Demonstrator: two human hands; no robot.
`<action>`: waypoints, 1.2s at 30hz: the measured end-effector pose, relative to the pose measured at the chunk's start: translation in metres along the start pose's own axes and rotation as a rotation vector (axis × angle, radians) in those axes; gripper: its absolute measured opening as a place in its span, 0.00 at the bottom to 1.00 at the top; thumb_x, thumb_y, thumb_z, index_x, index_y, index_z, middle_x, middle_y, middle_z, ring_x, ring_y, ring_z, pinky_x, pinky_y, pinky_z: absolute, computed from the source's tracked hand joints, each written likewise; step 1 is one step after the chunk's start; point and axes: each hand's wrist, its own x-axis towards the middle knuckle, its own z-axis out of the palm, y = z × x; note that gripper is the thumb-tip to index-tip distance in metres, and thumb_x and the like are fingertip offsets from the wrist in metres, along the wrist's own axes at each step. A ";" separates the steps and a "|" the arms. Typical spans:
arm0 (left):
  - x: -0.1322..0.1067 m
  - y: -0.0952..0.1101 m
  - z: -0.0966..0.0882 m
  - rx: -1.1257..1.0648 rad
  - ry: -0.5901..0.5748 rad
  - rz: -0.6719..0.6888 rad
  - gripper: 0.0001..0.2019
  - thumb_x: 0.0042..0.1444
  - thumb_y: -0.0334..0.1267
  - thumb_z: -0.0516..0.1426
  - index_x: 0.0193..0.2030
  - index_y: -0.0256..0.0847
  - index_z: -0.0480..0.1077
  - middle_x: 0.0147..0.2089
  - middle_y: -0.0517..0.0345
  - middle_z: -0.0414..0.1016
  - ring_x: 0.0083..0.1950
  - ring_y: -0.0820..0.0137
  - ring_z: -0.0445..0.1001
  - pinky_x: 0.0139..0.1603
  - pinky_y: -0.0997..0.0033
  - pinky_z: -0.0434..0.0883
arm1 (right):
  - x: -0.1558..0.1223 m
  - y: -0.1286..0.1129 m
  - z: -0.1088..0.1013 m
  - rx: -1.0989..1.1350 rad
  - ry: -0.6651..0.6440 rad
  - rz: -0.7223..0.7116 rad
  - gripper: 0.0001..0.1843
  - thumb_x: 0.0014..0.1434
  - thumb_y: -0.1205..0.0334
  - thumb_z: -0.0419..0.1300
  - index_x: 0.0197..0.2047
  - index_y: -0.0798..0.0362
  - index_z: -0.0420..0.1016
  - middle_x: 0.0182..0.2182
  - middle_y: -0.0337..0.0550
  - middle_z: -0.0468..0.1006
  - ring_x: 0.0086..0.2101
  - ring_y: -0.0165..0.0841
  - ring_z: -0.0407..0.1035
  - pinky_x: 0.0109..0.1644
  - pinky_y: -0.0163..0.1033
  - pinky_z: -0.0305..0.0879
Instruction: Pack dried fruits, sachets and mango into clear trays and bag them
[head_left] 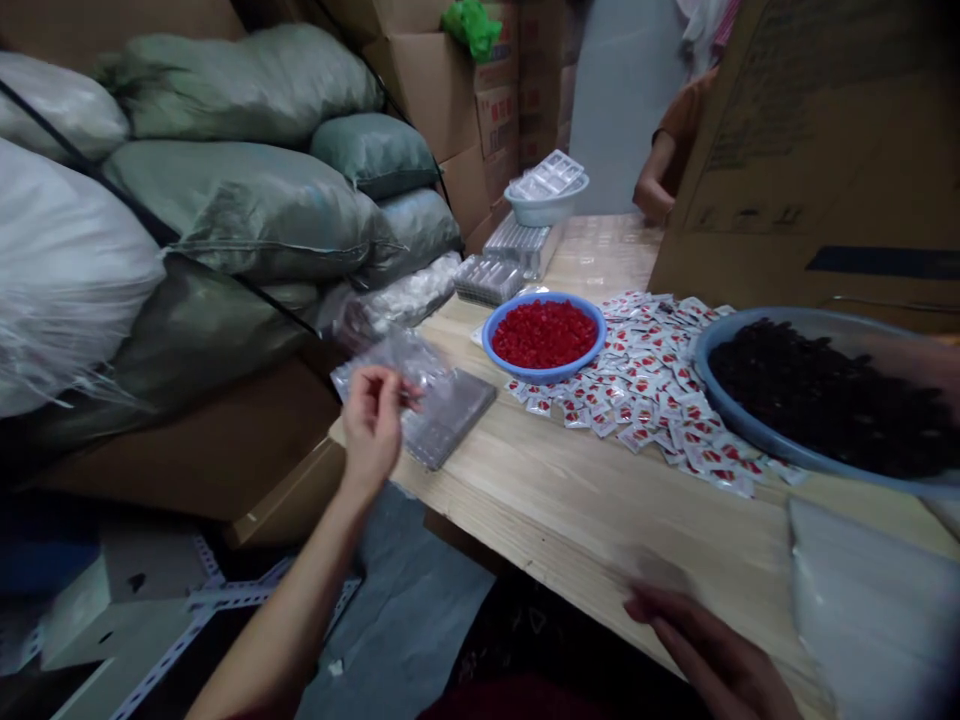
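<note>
My left hand (373, 425) is raised over the table's left edge with its fingers curled into a pinch. Something small and reddish shows at the fingertips, too blurred to name. Just behind and below it lie crumpled clear plastic (401, 352) and a flat stack of grey transparent plastic sheets or trays (456, 415). My right hand (716, 650) is low over the near table edge, smeared by motion, so its grip cannot be made out. Beyond the hands stands a blue bowl of small red pieces (546, 335), beside many small white-and-red printed packets (652, 385).
A large blue basin (709, 385) of dark pieces stands right, near a whitish plastic sheet (870, 600). Clear trays (489, 279) and a pale bowl (551, 208) stand at the back. Stuffed sacks (247, 205) line the left; a cardboard box (810, 190) partly hides another person's arm (658, 175).
</note>
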 end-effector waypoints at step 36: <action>0.128 -0.069 0.226 0.784 -0.870 0.077 0.06 0.44 0.35 0.66 0.22 0.42 0.75 0.27 0.52 0.80 0.35 0.59 0.78 0.38 0.68 0.70 | 0.044 -0.049 -0.119 -0.510 0.859 -0.231 0.19 0.65 0.48 0.58 0.50 0.51 0.79 0.38 0.45 0.82 0.27 0.32 0.70 0.27 0.35 0.66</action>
